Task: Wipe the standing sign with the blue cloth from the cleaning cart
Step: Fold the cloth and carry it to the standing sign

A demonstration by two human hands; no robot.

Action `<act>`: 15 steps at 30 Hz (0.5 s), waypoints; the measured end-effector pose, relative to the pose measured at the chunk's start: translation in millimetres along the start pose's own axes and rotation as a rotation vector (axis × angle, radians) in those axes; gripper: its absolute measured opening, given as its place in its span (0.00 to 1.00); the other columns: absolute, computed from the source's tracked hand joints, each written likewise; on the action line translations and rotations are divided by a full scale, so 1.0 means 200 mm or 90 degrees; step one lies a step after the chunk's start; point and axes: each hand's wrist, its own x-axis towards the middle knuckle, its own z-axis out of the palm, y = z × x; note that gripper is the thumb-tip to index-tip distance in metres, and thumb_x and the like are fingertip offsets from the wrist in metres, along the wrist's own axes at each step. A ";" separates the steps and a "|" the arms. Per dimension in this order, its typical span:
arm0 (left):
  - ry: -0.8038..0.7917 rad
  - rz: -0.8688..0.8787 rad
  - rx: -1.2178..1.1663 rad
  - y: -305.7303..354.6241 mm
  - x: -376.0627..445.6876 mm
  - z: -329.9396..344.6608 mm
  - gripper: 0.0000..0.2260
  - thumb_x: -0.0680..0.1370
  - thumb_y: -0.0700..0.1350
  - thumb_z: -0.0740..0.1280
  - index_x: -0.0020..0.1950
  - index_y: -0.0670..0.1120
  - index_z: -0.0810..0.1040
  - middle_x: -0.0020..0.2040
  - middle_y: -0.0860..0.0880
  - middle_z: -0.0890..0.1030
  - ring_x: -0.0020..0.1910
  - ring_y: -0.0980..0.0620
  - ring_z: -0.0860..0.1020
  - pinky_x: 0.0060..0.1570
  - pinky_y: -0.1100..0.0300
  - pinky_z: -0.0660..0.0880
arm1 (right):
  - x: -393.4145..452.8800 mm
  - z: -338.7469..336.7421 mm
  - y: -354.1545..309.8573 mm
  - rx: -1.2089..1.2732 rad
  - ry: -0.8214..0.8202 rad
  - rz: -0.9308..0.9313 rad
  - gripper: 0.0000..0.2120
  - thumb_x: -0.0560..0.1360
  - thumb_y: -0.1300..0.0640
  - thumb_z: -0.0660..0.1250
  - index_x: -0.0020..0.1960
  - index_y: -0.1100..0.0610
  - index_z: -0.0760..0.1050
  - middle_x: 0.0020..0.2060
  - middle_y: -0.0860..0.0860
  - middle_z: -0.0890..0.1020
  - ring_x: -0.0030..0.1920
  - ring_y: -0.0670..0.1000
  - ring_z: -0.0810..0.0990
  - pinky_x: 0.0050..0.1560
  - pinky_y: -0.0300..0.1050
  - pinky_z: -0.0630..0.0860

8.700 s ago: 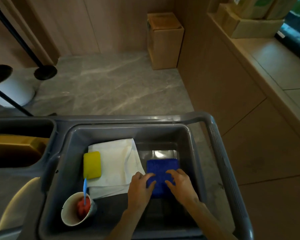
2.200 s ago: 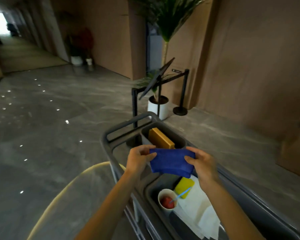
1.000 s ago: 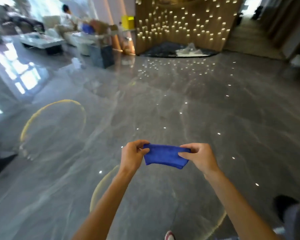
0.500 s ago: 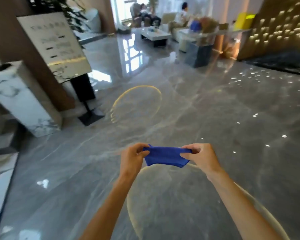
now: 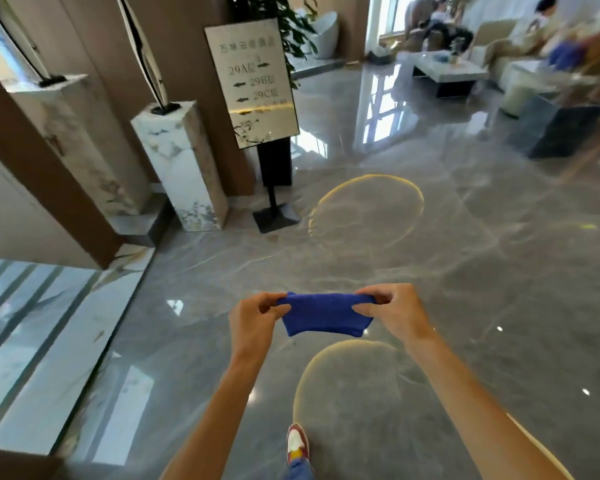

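The blue cloth (image 5: 326,317) hangs folded between both hands, held out in front of the person above the grey marble floor (image 5: 482,271). The left hand (image 5: 253,323) pinches the cloth's left top corner between thumb and fingers; the right hand (image 5: 394,315) pinches the right top corner the same way, so the cloth is stretched flat between them and its lower edge droops a little. Both forearms are bare and reach forward from the bottom of the view.

Ahead of the hands and to their left, well apart from the cloth, stands the standing sign (image 5: 252,81): a pale, glossy panel with dark lettering and arrows, tilted back on a black post with a square black base (image 5: 275,216) resting on the floor. Just left of the sign is a white marble pedestal (image 5: 181,168), and a second pedestal (image 5: 70,140) stands farther left. Below the hands, one shoe (image 5: 298,443) with a white and red toe shows. Far ahead to the right of the hands is a blurred seating area with a low table (image 5: 447,72).
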 end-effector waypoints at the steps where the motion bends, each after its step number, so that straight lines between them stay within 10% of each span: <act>1: 0.006 -0.003 0.000 -0.01 0.05 -0.01 0.09 0.73 0.36 0.74 0.52 0.44 0.87 0.42 0.48 0.87 0.43 0.54 0.84 0.44 0.66 0.77 | 0.06 0.03 -0.01 -0.005 -0.006 -0.004 0.13 0.67 0.65 0.79 0.44 0.48 0.86 0.38 0.47 0.87 0.41 0.48 0.85 0.47 0.43 0.80; 15: 0.009 -0.037 -0.061 -0.19 0.85 -0.07 0.08 0.75 0.37 0.73 0.52 0.45 0.86 0.43 0.48 0.86 0.45 0.49 0.83 0.47 0.57 0.80 | 0.79 0.35 -0.20 -0.058 -0.027 -0.027 0.11 0.70 0.64 0.77 0.47 0.49 0.87 0.38 0.44 0.87 0.37 0.40 0.83 0.40 0.32 0.78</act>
